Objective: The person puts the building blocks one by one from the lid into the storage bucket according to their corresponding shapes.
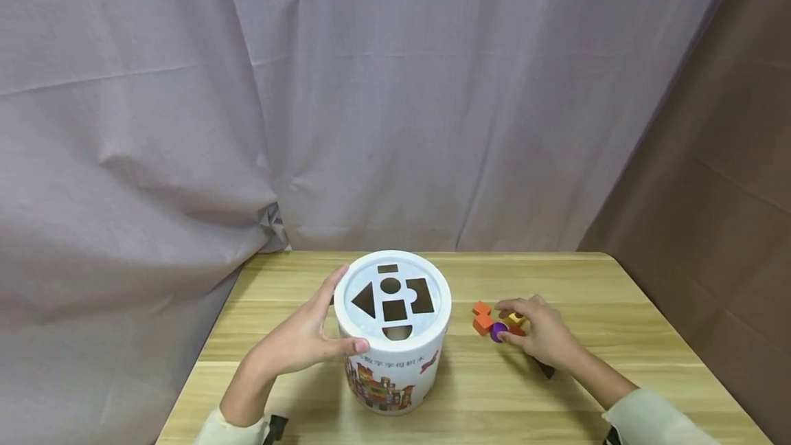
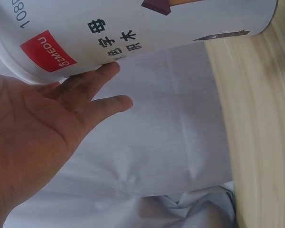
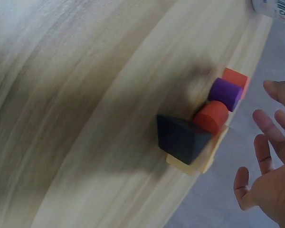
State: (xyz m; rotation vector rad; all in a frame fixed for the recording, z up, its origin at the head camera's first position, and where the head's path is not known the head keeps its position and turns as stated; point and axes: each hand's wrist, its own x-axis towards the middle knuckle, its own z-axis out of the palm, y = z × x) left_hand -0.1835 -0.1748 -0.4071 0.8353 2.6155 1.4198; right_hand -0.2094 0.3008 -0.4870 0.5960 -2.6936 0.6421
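Observation:
A white bucket (image 1: pixel 395 386) with printed pictures stands on the table, its lid (image 1: pixel 369 328) cut with shaped holes. My left hand (image 1: pixel 296 342) holds it at the upper left side, thumb across the front and fingers round the rim. To the bucket's right, my right hand (image 1: pixel 546 335) hovers close over a cluster of blocks, with thumb and fingertips apart around the purple cylinder (image 1: pixel 498 332). Beside that lie orange blocks (image 1: pixel 483 324), a red rounded block (image 3: pixel 212 118), a black wedge-like block (image 3: pixel 180 137) and a pale yellow piece (image 3: pixel 180 164). My right hand partly hides them in the head view.
The wooden table (image 1: pixel 556 411) ends at a back edge against a grey curtain (image 1: pixel 395 122). A brown cloth (image 1: pixel 711 225) hangs along the right side.

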